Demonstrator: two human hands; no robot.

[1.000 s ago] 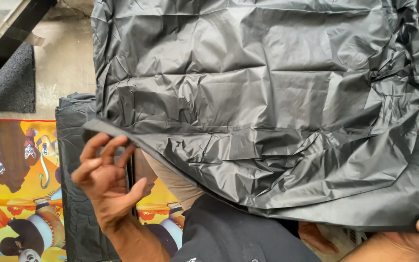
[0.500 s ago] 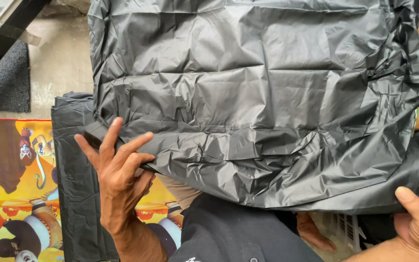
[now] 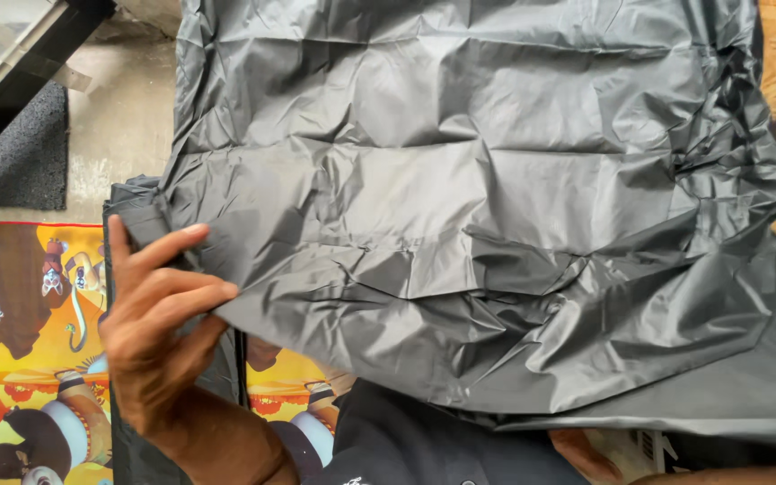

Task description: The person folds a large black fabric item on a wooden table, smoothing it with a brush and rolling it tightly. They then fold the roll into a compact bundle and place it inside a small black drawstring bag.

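The black plastic sheet (image 3: 469,233), creased and glossy, lies spread across most of the view, its lower edge overlapping a colourful cartoon mat (image 3: 20,359). The left hand (image 3: 159,328) rests at the sheet's lower-left corner; its grip is spread, fingers fanned flat against the edge and not pinching. The right hand is hidden under the sheet's lower-right edge, so the state of its grip cannot be told. A dark garment (image 3: 424,445) lies below the sheet.

Risk: with only flat finger pressure, the slick film may slide and lose alignment. Trapped air or existing creases may cause uneven layers.
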